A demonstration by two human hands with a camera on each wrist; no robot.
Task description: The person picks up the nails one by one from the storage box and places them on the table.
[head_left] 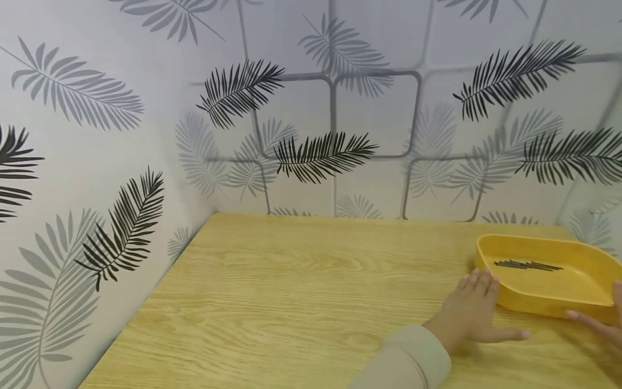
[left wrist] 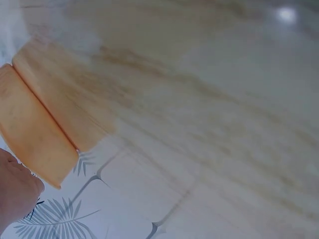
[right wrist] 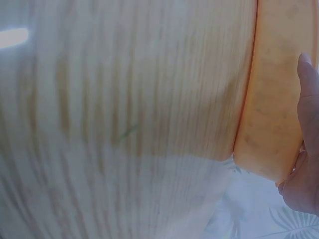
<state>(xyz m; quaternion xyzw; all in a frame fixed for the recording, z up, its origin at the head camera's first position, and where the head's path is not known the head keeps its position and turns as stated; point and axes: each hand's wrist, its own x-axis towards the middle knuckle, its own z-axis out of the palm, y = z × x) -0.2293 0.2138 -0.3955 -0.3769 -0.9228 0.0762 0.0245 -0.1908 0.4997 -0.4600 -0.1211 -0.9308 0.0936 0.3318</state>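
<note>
A yellow tray (head_left: 539,306) with low rounded walls sits at the right side of the table. Inside it lies a small cluster of thin dark rods (head_left: 527,265), too small to name surely. My left hand (head_left: 470,310) rests at the tray's left end, fingers straight and thumb spread out to the right along the table. At the tray's right end, my right hand (head_left: 602,319) is partly cut off by the frame edge. In the right wrist view, its straight thumb (right wrist: 307,77) lies against the tray's wall, and the other fingers are mostly hidden.
The table (head_left: 291,292) has a light wood-grain top. White walls (head_left: 369,119) printed with dark and grey leaves stand behind it and along its left edge.
</note>
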